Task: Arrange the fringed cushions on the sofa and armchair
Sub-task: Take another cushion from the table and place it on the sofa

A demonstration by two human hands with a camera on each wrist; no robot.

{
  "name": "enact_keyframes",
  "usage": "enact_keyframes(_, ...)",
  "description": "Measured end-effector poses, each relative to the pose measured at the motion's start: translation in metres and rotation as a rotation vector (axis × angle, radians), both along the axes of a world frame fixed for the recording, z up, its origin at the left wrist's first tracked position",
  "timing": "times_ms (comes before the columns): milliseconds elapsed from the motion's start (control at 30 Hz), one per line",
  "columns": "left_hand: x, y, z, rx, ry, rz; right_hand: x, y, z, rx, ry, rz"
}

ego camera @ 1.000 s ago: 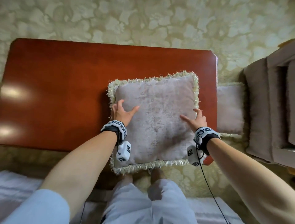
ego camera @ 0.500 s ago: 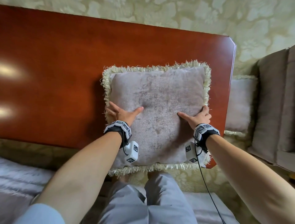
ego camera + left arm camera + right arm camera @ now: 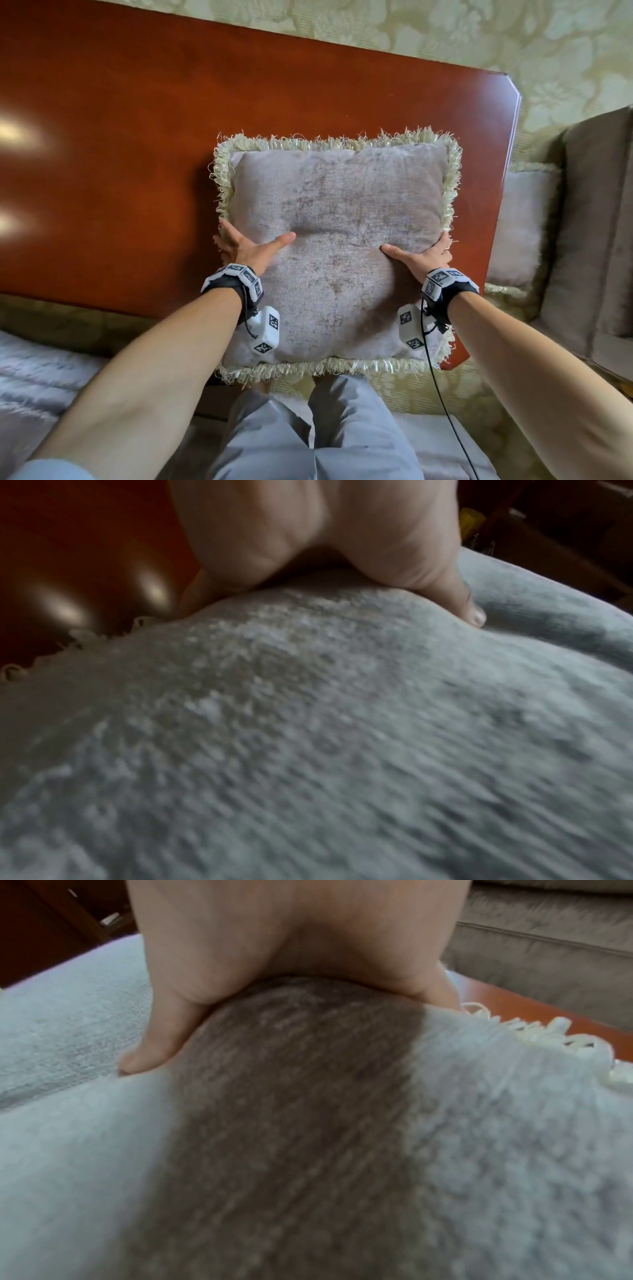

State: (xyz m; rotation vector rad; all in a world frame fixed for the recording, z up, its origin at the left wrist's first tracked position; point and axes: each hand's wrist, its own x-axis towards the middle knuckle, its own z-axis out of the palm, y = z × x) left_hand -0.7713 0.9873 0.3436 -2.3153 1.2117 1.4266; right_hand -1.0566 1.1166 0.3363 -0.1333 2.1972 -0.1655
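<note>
A square grey-mauve cushion with a pale fringe lies on the red-brown wooden table. My left hand grips its left edge, thumb pressed into the top and fingers wrapped under the side. My right hand grips the right edge the same way. The wrist views show each thumb dented into the fabric, with the left hand and right hand clamped on the sides. A second fringed cushion lies beside the table, against the armchair.
The table's right end stands close to the brown armchair. A pale sofa seat is under me at lower left, my knees in front. Patterned green carpet lies beyond the table.
Both hands went from resting flat on the cushion's top to clamping its left and right edges. The view has drawn closer to the cushion.
</note>
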Motion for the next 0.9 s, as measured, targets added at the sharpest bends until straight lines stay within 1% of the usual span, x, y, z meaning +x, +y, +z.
enact_keyframes(133, 0.006, -0.002, 0.002, 0.020, 0.018, 0.030, -0.001, 0.000, -0.003, -0.011, 0.000, -0.005)
enact_keyframes(233, 0.002, -0.003, 0.005, 0.022, 0.065, 0.058, -0.002, -0.001, -0.004, -0.059, -0.017, -0.062)
enact_keyframes(400, -0.005, 0.002, 0.021, -0.066, 0.113, 0.136, -0.001, -0.005, 0.008, -0.122, -0.071, -0.110)
enact_keyframes(567, -0.025, 0.006, 0.052, -0.113, 0.158, 0.168, 0.008, -0.010, 0.028, -0.209, -0.084, -0.137)
enact_keyframes(733, -0.051, -0.001, 0.084, -0.173, 0.189, 0.138, 0.024, -0.017, 0.053, -0.352, -0.083, -0.217)
enact_keyframes(900, -0.069, -0.012, 0.114, -0.215, 0.266, 0.097, 0.024, -0.022, 0.086, -0.363, -0.086, -0.250)
